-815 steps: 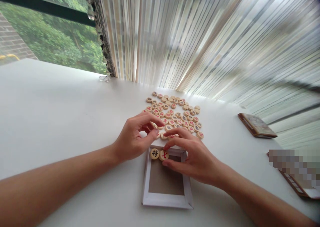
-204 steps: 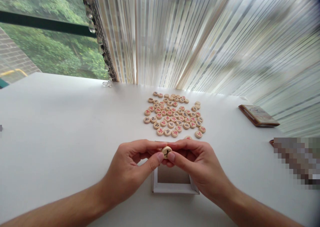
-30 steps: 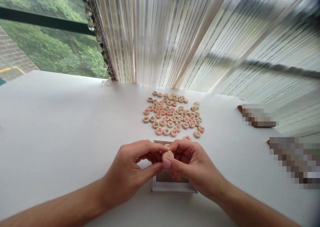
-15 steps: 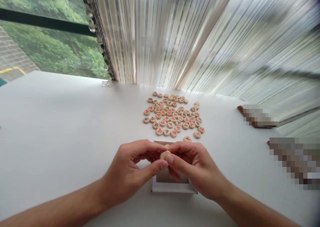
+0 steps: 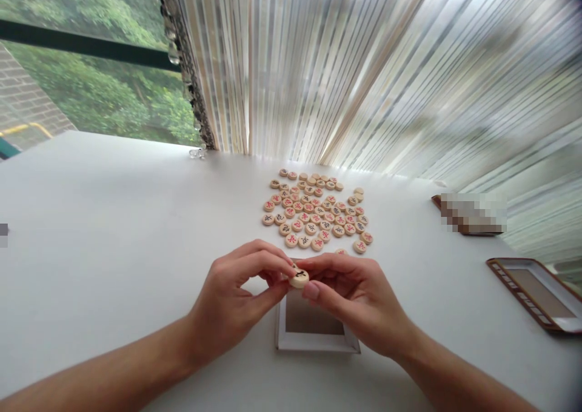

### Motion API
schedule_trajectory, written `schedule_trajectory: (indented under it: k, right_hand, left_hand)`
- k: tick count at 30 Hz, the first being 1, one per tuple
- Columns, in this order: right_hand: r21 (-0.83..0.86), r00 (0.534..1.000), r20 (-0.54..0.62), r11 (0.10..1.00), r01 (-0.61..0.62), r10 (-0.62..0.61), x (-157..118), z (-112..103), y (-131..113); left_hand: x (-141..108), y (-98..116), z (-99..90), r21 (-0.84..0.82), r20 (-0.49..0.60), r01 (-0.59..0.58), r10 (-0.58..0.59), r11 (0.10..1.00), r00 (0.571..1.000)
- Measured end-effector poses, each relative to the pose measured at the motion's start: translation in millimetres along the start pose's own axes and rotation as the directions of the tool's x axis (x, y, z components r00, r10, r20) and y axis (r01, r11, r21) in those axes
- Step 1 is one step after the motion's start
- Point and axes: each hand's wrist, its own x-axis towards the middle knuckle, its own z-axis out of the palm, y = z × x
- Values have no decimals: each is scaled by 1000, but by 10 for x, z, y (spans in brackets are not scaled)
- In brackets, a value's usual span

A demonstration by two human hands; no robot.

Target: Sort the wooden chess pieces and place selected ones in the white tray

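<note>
My left hand (image 5: 248,282) pinches a round wooden Chinese chess piece (image 5: 299,280) by its left edge, between thumb and fingertips. A black character shows on its upper face. My right hand (image 5: 348,291) is closed round the other side of the same piece, its thumb at the near right edge and forefinger behind. A second pale edge shows just behind the piece, too covered to make out. Both hands are over an open shallow box (image 5: 313,342) with white walls and a brown-grey floor; its far part is hidden by my hands.
Beyond the box, many Chinese chess pieces (image 5: 316,218) with red or black characters, some blank side up, lie loosely spread on the white table (image 5: 136,230). Two brown-edged trays (image 5: 530,300) are at the right. A string curtain (image 5: 291,66) hangs at the far edge.
The piece has turned so its black character shows upward. My left fingers have shifted left onto its edge, and my right fingers no longer reach down over the box.
</note>
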Motion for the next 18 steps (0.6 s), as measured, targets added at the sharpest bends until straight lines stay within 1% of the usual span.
schedule_trajectory:
  k: [2, 3, 5, 8, 12, 16, 18]
  right_hand:
    - [-23, 999, 7, 999, -34, 34, 0, -5, 10]
    - [-34, 999, 11, 998, -43, 43, 1, -6, 13]
    - [-55, 999, 15, 998, -37, 38, 6, -9, 15]
    - [-94, 999, 31, 995, -19, 22, 15, -24, 13]
    - [-216, 998, 56, 976, 5, 8, 16, -46, 14]
    - [-307, 996, 72, 949, 66, -46, 19, -36, -18]
    - [-391, 992, 84, 913, 119, -93, 25, -31, -59]
  left_hand:
    - [9, 1, -19, 88, 22, -125, 124, 988, 992]
    - [12, 2, -28, 117, 34, -171, 168, 978, 985]
    - [13, 2, -40, 150, 59, -226, 220, 963, 974]
    - [9, -9, -51, 189, 91, -271, 258, 944, 962]
    - [11, -18, -60, 239, 125, -321, 299, 916, 946]
    - [9, -14, -68, 290, 166, -382, 347, 877, 923]
    - [1, -13, -69, 311, 186, -402, 359, 861, 914]
